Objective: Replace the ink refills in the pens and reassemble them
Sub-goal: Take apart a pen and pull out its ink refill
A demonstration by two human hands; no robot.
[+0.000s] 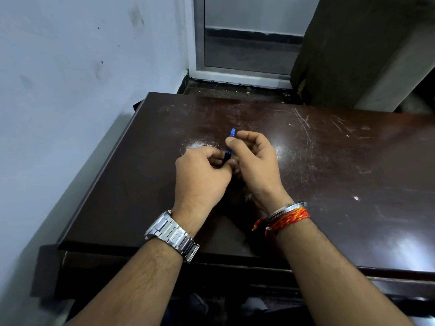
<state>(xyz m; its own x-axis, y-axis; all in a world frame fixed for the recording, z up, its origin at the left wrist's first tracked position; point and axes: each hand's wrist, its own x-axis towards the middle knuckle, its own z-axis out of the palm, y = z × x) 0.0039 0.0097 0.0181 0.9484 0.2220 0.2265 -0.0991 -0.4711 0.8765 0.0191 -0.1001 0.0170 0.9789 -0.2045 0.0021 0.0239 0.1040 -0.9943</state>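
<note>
Blue pen (230,144) held just above the middle of a dark table (341,175), pinched between 2 hands; upper blue end poking up past the right thumb, lower end buried in the left fist; no telling from here whether barrel and tip are joined or apart, nor whether a refill sits inside. Left hand (202,172) curled shut around the lower part of the pen, steel watch (173,235) on that wrist; right hand (255,156) closed on the upper part with thumb and forefinger, other fingers loosely bent, metal bangle (288,208) and red-and-yellow thread (286,220) at the wrist.

Probably twisting or pushing the 2 halves together or apart; best done with the left fist kept still as an anchor and the right fingertips doing the turning, both parts held in 1 straight line so threads do not cross and a thin refill does not bend; work best kept low over the table, so a dropped spring or tip lands on wood, not the floor.

Table scratched and glossy, bare on the right and far side, with plenty of room there to lay parts down; near edge close under the forearms and left edge beside the pale wall (70,90), both likely spots for small pieces to roll off; gap behind the far edge, before the window frame (237,76), another place to lose them.
</note>
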